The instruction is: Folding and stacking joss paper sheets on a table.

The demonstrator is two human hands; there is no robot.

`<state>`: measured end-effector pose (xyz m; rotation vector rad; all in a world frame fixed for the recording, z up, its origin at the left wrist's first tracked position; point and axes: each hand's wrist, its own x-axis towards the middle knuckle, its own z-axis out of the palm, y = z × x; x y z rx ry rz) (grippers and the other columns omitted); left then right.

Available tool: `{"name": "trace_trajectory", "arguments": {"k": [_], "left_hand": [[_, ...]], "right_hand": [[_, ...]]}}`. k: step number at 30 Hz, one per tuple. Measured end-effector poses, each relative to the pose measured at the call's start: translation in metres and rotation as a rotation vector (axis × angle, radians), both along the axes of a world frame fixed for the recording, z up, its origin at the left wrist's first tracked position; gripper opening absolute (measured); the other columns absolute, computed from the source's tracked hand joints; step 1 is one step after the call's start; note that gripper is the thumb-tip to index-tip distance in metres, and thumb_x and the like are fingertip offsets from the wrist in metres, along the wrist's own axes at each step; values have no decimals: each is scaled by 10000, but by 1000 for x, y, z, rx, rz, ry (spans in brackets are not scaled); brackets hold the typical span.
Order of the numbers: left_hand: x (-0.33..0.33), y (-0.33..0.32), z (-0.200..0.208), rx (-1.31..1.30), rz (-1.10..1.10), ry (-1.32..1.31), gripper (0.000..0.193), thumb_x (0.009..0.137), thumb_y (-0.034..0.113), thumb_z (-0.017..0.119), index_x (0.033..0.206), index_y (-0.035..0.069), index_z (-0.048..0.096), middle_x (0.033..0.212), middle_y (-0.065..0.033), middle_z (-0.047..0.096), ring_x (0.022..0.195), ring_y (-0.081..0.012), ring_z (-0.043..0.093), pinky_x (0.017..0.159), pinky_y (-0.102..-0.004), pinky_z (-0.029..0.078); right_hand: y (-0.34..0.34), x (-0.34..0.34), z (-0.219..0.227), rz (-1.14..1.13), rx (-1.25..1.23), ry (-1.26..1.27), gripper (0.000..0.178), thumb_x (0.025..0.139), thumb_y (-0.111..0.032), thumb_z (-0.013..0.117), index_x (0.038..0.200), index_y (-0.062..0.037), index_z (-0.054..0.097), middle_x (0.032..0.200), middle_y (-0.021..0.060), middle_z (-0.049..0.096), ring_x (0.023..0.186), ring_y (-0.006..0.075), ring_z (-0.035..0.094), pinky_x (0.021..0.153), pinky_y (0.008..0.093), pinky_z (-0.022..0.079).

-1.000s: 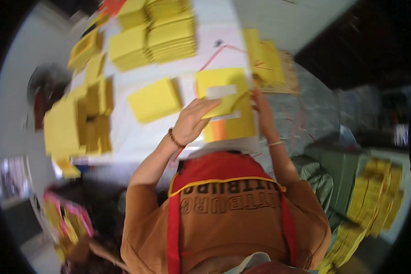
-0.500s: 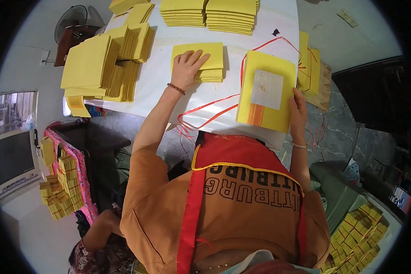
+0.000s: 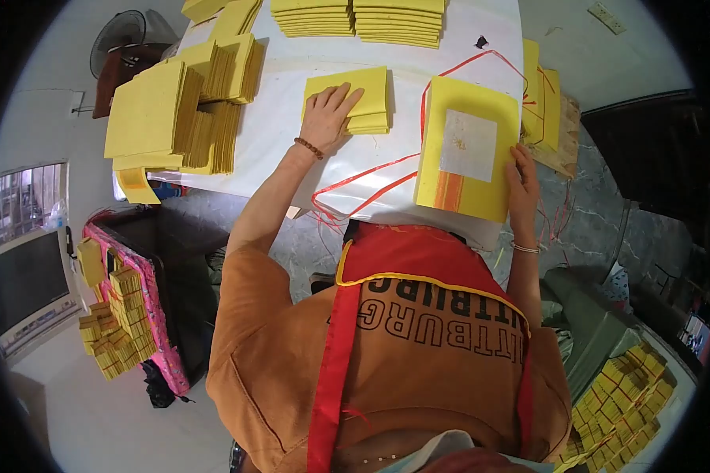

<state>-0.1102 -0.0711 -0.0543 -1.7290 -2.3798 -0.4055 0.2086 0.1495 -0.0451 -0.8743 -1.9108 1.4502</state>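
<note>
Hands (image 3: 323, 118) (image 3: 523, 189) have parted, touching two yellow stacks (image 3: 373, 102) (image 3: 468, 146), one each.

Before you stands a bench (image 3: 276, 118) with a glossy white covering. The floor (image 3: 590, 206) to your right is grey with pale marbled veins. On your left, daylight comes through a barred window (image 3: 25, 203) above a dark panel (image 3: 28, 282) in a pale frame. A fan (image 3: 117, 41) stands by the pale left wall (image 3: 35, 118). You have a socket plate (image 3: 607, 17) at upper right, and dark furniture (image 3: 655, 150) below it.
</note>
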Motion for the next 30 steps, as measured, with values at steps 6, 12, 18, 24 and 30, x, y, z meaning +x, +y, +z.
{"name": "trace_trajectory", "arguments": {"k": [6, 12, 18, 24, 30], "left_hand": [[1, 0, 11, 94, -10, 258, 565, 719, 71, 569, 1270, 160, 477, 1273, -83, 470, 1122, -264, 453, 917, -419, 342], [3, 0, -4, -127, -18, -8, 611, 697, 136, 604, 1288, 145, 449, 1326, -99, 426, 1165, -290, 416, 924, -442, 339], [18, 0, -34, -220, 90, -16, 799, 751, 463, 610, 1394, 109, 296, 1448, -168, 251, 1284, -359, 286, 1028, -536, 219], [31, -5, -21, -179, 103, 33, 733, 801, 398, 595, 1382, 66, 297, 1426, -173, 275, 1296, -353, 261, 1051, -507, 194], [16, 3, -4, -220, 62, -20, 723, 795, 375, 609, 1376, 74, 302, 1410, -180, 292, 1275, -362, 281, 1034, -519, 216]], "right_hand": [[5, -2, -3, 2, 18, -16, 326, 887, -119, 542, 1205, -49, 549, 1340, 95, 429, 1193, 200, 448, 922, 295, 410], [8, -7, 0, -15, 43, -33, 314, 887, -106, 538, 1194, -46, 554, 1331, 94, 436, 1189, 200, 449, 920, 300, 412], [3, -2, 3, -17, 109, -125, 319, 877, -102, 538, 1189, -35, 549, 1322, 111, 431, 1184, 210, 447, 902, 304, 423], [-4, -4, 8, -13, 47, -60, 313, 880, -85, 531, 1187, -24, 545, 1307, 101, 418, 1166, 201, 455, 881, 296, 441], [3, -13, 5, -8, 35, -23, 318, 879, -83, 534, 1192, -24, 539, 1308, 116, 404, 1154, 195, 463, 868, 294, 447]]}}
